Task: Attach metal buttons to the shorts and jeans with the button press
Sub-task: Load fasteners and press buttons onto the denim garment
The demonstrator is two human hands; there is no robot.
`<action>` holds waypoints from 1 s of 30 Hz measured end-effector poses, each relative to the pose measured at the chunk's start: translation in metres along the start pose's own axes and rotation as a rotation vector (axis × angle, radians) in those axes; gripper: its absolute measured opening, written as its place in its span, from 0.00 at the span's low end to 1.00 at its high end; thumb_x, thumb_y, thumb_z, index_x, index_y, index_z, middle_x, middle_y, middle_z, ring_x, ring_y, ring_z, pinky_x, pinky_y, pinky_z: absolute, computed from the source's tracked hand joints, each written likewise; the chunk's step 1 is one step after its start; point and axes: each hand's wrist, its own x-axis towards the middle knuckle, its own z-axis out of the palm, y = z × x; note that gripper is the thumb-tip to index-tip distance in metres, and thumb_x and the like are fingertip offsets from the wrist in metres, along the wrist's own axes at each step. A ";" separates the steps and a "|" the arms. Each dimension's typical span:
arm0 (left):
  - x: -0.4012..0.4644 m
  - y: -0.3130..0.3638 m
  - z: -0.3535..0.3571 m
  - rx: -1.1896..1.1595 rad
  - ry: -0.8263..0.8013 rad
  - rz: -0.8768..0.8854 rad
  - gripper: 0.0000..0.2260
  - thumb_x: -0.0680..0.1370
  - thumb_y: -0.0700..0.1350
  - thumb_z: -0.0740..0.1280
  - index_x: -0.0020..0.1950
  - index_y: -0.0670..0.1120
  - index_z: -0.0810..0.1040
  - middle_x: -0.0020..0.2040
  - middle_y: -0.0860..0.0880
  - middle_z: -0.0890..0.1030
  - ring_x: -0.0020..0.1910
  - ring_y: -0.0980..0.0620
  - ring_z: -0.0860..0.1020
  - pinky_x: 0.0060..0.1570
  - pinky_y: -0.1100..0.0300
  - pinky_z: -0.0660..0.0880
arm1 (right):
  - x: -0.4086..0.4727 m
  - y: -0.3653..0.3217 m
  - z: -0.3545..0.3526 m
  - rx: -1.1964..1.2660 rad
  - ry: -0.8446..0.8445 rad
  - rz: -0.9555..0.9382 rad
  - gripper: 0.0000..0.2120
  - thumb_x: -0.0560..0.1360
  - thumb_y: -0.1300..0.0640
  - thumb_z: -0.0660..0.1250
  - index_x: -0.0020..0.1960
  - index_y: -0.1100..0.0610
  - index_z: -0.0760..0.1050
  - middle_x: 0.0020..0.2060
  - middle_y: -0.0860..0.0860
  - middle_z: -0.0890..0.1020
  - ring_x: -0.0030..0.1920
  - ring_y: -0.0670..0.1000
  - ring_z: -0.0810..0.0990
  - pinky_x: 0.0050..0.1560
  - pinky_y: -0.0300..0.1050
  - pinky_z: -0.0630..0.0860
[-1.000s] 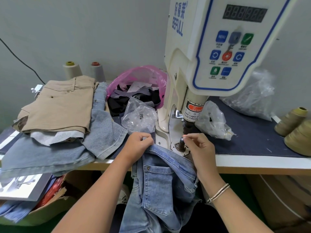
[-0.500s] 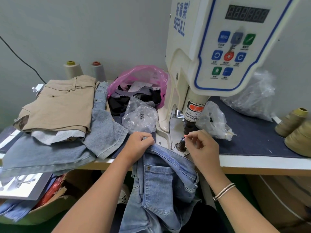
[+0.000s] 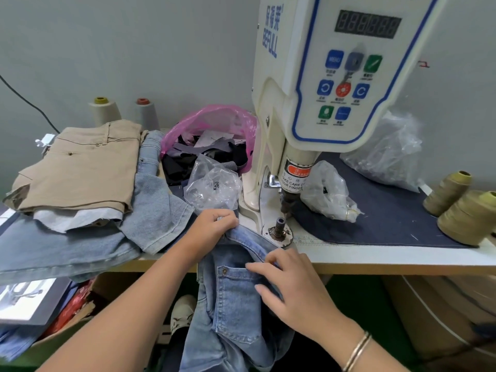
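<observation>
Blue jeans (image 3: 236,296) draped over the bench's (image 3: 375,257) front edge, beside the button press (image 3: 279,232) die. Left hand (image 3: 212,226) pinches the waistband; right hand (image 3: 292,288) grips the denim below.

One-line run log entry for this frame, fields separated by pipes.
left hand: grips blue denim jeans waistband | right hand: on jeans below table edge | white button press lower die: uncovered

Single head view, looking forward and down, close over table edge (image 3: 375,260) toward wall.
</observation>
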 end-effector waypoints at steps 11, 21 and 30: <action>-0.039 0.030 0.002 0.308 0.228 0.320 0.05 0.78 0.47 0.62 0.46 0.48 0.76 0.46 0.51 0.76 0.47 0.54 0.75 0.50 0.62 0.70 | 0.021 -0.005 -0.053 0.571 -0.039 0.102 0.05 0.70 0.44 0.66 0.39 0.43 0.70 0.42 0.40 0.74 0.50 0.44 0.71 0.54 0.40 0.65; -0.081 0.054 0.034 0.214 -0.060 0.219 0.17 0.69 0.60 0.68 0.47 0.47 0.79 0.43 0.50 0.81 0.45 0.52 0.77 0.48 0.50 0.73 | 0.030 -0.008 -0.074 0.900 -0.075 0.096 0.03 0.73 0.52 0.66 0.40 0.45 0.76 0.34 0.45 0.79 0.37 0.42 0.76 0.41 0.36 0.71; -0.048 0.056 0.019 -0.359 -0.097 0.039 0.09 0.75 0.52 0.66 0.36 0.51 0.73 0.34 0.50 0.73 0.33 0.54 0.71 0.34 0.65 0.70 | 0.021 0.039 -0.062 0.698 -0.261 0.194 0.11 0.77 0.53 0.65 0.36 0.43 0.75 0.36 0.39 0.76 0.40 0.37 0.72 0.46 0.30 0.67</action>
